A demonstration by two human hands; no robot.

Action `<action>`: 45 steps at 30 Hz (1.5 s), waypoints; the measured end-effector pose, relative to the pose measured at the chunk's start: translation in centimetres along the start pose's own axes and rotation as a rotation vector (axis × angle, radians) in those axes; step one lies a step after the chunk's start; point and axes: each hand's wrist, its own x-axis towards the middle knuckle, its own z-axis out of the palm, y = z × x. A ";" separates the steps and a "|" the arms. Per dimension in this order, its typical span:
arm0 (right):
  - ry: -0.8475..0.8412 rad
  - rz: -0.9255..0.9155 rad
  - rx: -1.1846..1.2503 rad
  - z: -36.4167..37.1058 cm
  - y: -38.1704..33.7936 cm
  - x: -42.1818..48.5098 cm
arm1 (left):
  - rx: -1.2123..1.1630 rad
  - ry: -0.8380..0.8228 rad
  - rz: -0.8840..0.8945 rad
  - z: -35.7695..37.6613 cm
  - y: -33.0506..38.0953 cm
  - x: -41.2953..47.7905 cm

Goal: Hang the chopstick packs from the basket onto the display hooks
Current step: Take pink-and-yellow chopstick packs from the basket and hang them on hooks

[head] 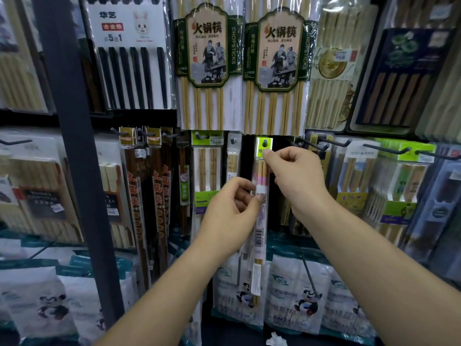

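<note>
A narrow chopstick pack [259, 236] with a green header card, pink band and white barcode label hangs upright in the middle of the display. Its header hole sits over the tip of a black display hook [265, 143]. My right hand [294, 181] pinches the pack just under the green header with thumb and forefinger. My left hand [234, 211] pinches the pack lower down, at the white label. The basket is out of view.
Large hotpot chopstick packs [209, 66] hang above. Other packs fill neighbouring hooks: dark red ones [147, 196] at left, green-carded ones [404, 186] at right. A dark upright post [74, 146] stands at left. Panda-printed bags [299, 290] hang below.
</note>
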 end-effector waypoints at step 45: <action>-0.109 0.212 0.131 0.4 12.0 -5.7 | -0.130 0.023 -0.148 1.9 -3.8 -3.2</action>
